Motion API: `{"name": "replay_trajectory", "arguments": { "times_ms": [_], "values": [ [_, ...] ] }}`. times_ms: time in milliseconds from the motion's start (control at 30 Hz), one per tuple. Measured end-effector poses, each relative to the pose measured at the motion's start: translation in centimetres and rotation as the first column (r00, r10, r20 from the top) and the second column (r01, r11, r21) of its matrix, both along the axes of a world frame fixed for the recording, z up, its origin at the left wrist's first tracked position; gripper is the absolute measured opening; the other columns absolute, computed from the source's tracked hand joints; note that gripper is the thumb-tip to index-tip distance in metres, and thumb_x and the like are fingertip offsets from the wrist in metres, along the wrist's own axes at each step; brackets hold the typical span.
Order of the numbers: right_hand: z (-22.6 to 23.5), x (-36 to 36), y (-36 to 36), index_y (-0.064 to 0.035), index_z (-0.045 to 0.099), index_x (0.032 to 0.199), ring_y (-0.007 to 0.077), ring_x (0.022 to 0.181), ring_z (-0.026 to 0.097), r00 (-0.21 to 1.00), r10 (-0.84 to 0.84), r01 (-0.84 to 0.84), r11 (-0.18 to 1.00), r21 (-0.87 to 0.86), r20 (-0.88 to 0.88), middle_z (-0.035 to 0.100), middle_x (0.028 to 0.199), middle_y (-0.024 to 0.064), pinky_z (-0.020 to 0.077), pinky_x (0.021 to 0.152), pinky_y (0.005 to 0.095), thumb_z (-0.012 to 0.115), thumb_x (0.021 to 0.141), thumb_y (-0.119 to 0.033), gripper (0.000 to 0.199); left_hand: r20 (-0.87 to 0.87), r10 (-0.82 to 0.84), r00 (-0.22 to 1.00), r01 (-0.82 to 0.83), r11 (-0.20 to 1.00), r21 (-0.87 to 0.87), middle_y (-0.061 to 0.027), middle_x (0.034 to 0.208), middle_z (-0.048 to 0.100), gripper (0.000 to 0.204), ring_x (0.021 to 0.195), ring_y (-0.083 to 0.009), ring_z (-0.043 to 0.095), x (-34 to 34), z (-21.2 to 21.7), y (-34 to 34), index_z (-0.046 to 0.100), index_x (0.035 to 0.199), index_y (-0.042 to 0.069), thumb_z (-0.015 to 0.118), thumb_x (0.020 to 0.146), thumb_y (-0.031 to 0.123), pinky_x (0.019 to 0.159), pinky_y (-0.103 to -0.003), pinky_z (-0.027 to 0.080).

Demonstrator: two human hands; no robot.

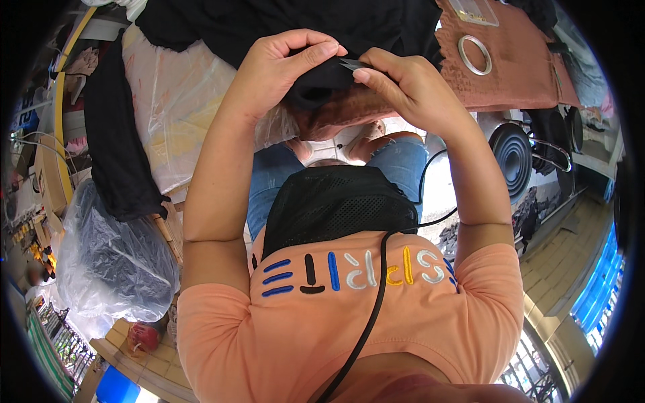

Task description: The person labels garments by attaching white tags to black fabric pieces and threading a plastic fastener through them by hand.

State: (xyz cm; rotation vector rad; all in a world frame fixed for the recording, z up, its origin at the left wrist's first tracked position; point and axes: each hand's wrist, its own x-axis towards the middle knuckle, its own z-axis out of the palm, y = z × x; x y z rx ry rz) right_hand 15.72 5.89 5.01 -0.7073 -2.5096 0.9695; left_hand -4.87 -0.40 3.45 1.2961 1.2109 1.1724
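Note:
Black cloth (pixel 321 87) lies bunched over the near edge of the work surface, under both my hands. The thumb and forefinger of my left hand (pixel 285 60) are pinched together just above it; what they hold, if anything, is too small to make out. My right hand (pixel 410 84) is closed around small thread snips (pixel 349 64), their pointed dark metal blades aimed left toward my left fingertips. Most of the snips is hidden inside that hand. The two hands are close together but apart.
Brown cloth (pixel 497 80) covers the right of the surface, with a white ring-shaped roll (pixel 475 55) and a clear plastic box (pixel 474 11) on it. Clear plastic sheeting (pixel 181 101) and a black cloth strip (pixel 114 134) lie left. A cable (pixel 381 282) runs down my front.

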Motion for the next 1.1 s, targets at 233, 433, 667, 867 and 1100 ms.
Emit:
{"name": "replay_trajectory", "arguments": {
  "times_ms": [233,433,667,867,1100],
  "values": [
    [-0.7,-0.1,0.2,-0.0016,0.055,0.086,0.0263,0.049,0.043,0.999,0.036,-0.035,0.999,0.04,-0.03,0.044,0.056,0.0138,0.0346,0.049,0.0338,0.053,0.092,-0.03,0.029,-0.013,-0.013,1.0,0.013,1.0,-0.004,-0.0011,0.092,0.066,0.016,0.09,-0.0082,0.058,0.1,0.0,0.2,0.068,0.094,0.003,0.059,0.089,0.016,0.086,-0.022,0.042],
    [-0.7,-0.2,0.4,-0.0016,0.055,0.086,0.0267,0.05,0.045,0.998,0.049,-0.049,0.999,0.003,-0.033,0.046,0.058,0.0139,0.0362,0.05,0.0331,0.051,0.092,-0.031,0.03,-0.016,-0.019,1.0,0.018,1.0,-0.024,-0.0013,0.092,0.067,0.016,0.09,-0.0081,0.058,0.2,-0.1,0.5,0.068,0.095,0.003,0.059,0.089,0.015,0.086,-0.022,0.042],
    [-0.2,0.6,1.7,-0.0012,0.059,0.09,0.0192,0.055,0.049,1.0,-0.021,0.021,1.0,0.011,0.001,0.052,0.062,0.0093,0.0395,0.055,0.0292,0.053,0.092,-0.031,0.03,-0.122,0.046,0.991,-0.049,0.999,-0.019,-0.0004,0.09,0.066,0.019,0.089,-0.0064,0.057,-0.4,-0.2,1.3,0.067,0.095,0.002,0.06,0.088,0.017,0.083,-0.02,0.042],
    [-4.8,16.3,19.1,-0.0033,0.063,0.107,0.0094,0.068,0.054,0.669,-0.741,0.74,0.655,0.155,-0.063,0.062,0.077,0.0035,0.0437,0.063,0.0253,0.06,0.086,-0.035,0.038,-0.667,0.293,0.684,-0.311,0.946,0.097,-0.0083,0.099,0.065,0.022,0.097,-0.02,0.06,-7.8,-1.2,0.8,0.07,0.091,0.008,0.064,0.082,0.027,0.087,-0.028,0.042],
    [-8.5,18.9,20.4,-0.0043,0.06,0.117,0.0134,0.084,0.06,0.572,-0.801,0.686,0.351,0.638,-0.174,0.066,0.094,0.01,0.0461,0.078,0.0256,0.064,0.08,-0.039,0.051,-0.659,0.35,0.666,-0.207,0.935,0.288,-0.0103,0.117,0.056,0.015,0.111,-0.0211,0.05,-4.6,0.8,-0.6,0.07,0.089,0.009,0.063,0.083,0.02,0.094,-0.033,0.037]
  ]
}}
